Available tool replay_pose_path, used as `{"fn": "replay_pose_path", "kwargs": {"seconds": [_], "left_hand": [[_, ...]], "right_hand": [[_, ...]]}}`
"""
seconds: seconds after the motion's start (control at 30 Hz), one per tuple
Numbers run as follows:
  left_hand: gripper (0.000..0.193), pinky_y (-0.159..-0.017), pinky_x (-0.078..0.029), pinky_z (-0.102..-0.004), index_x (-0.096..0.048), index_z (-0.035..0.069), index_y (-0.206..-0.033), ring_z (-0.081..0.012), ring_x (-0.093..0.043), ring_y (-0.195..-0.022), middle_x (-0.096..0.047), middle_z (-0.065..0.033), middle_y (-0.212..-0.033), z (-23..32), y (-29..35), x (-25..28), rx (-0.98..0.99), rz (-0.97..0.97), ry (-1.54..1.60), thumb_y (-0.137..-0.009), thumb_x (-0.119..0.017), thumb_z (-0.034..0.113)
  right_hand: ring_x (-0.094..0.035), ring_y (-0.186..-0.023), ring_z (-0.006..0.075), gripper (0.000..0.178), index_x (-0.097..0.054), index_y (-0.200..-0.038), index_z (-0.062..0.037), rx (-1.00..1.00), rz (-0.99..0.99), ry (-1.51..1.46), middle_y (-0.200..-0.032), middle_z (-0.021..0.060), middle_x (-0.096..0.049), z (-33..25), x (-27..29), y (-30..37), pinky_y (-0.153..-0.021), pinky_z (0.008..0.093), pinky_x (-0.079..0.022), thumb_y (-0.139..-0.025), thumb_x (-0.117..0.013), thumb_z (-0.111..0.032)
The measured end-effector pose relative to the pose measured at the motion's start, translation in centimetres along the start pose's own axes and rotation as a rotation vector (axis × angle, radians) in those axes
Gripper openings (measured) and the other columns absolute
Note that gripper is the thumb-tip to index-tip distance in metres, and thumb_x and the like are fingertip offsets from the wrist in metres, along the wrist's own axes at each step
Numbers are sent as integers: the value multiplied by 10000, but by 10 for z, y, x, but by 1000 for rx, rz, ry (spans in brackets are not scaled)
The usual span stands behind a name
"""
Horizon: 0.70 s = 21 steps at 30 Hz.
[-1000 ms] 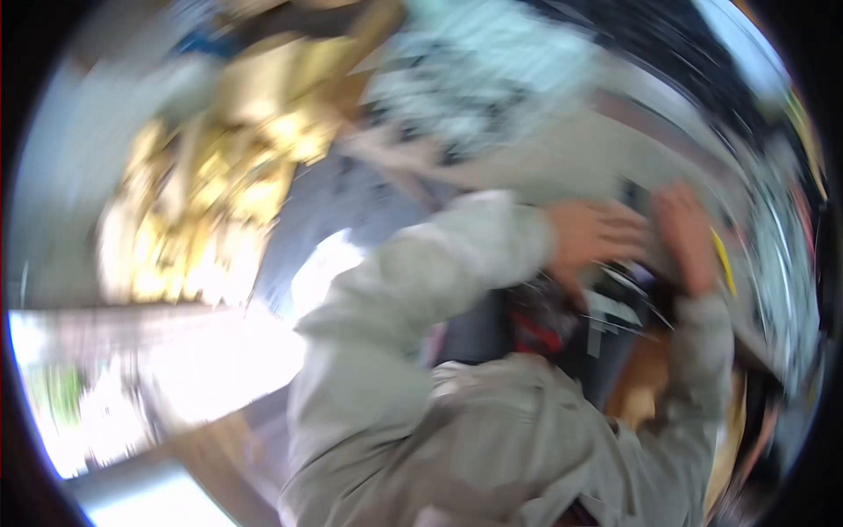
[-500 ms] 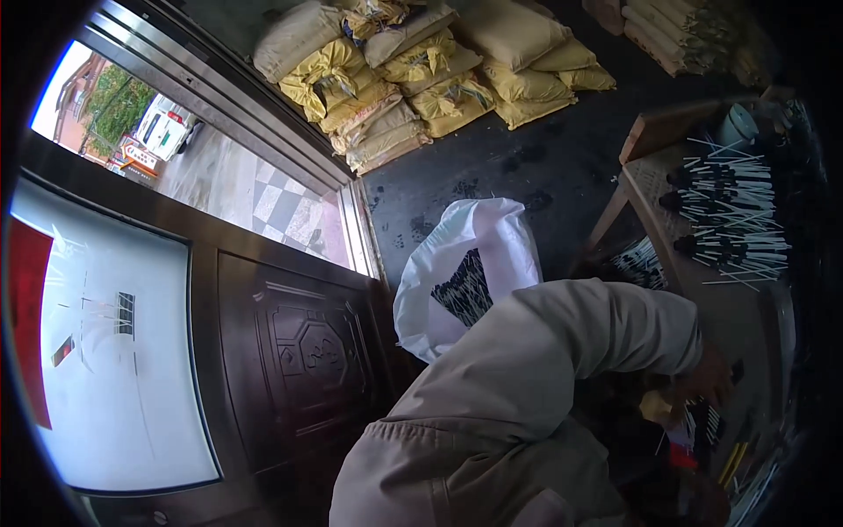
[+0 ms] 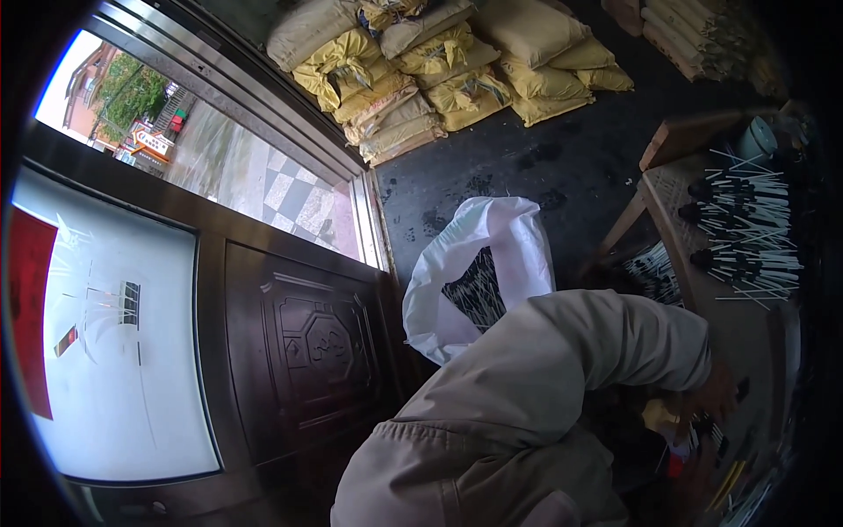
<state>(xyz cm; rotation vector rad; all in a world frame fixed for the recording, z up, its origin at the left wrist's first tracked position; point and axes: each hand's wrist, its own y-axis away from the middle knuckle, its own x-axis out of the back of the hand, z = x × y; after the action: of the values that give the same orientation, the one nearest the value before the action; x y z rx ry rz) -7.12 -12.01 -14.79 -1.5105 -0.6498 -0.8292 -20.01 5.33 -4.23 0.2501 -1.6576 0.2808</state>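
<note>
My left hand (image 3: 720,391) reaches over the bench at the lower right, its grey-beige sleeve (image 3: 527,369) crossing the view. The fingers curl down beside a few thin white sticks with dark parts (image 3: 705,432); what they grip is too dim to make out. My right hand (image 3: 696,481) is a dark shape just below these sticks, its fingers lost in shadow. Near the hands are a yellowish piece (image 3: 660,416), a small red thing (image 3: 675,464) and yellow sticks (image 3: 731,485). Rows of white sticks with black ends (image 3: 751,224) lie farther up the bench.
An open white sack (image 3: 522,255) holding many black-and-white sticks (image 3: 479,285) stands left of the bench (image 3: 672,206). Stacked yellow and beige sacks (image 3: 549,92) line the far wall. A dark carved door (image 3: 320,342) is at left, beside an opening to the street. A teal cup (image 3: 757,139) stands at the bench's far end.
The whole view has shifted slightly, so the sacks and bench sit farther right. Both hands stay by the small sticks; my right hand shows slightly higher. The white vehicle outside has left view.
</note>
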Motion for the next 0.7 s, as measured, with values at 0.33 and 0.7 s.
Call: {"fn": "replay_pose_path", "kwargs": {"seconds": [0.33, 0.7], "left_hand": [[750, -961, -366, -450, -561, 109, -912, -248, -469, -1080, -549, -43, -942, -3, -3, -4, -76, 95, 75, -644, -467, 802], [762, -987, -352, -442, -567, 116, -947, -243, -461, -1106, -554, -40, -960, -3, -3, 7, -56, 8, 76, -652, -446, 808]], "right_hand": [[-623, -662, 246, 240, -628, -977, -33, 17, 289, 12, -941, 103, -651, -54, 18, -6, -540, 308, -482, -917, -519, -238], [-637, -669, 208, 281, -674, -891, -49, 66, 404, 5, -896, 85, -662, -57, 19, -11, -556, 312, -494, -910, -525, -287]]}}
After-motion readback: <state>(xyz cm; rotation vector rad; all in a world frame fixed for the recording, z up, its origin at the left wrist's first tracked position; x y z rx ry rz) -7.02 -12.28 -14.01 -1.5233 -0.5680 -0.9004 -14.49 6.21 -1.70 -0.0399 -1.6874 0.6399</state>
